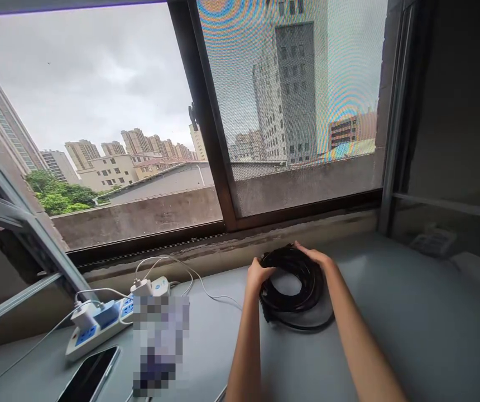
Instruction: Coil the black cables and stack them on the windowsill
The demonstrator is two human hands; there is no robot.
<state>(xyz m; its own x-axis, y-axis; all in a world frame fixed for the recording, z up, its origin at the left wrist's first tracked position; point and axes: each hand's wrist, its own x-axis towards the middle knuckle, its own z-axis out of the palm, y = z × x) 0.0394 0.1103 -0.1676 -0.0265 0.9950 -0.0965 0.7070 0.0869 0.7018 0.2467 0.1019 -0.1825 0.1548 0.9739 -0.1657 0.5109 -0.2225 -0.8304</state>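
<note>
A thick coil of black cable (318,283) stands tilted on the grey tabletop, with one loose loop sagging below it at the front. My left hand (260,273) grips the coil's left side, its thumb laid over the strands toward the inner opening. On the far upper right, my right hand (313,255) is wrapped round the coil's outer edge, and most of its fingers are hidden behind the cable. A dark cable end or plug hangs at the coil's lower left, too small to make out exactly.
Left on the table (219,329), a white power strip (75,347) holds several plugs and chargers with white cords (206,290). A phone (91,377) lies in front of it, beside a pixelated patch. Behind the table is a window (227,218); partition frames flank both sides.
</note>
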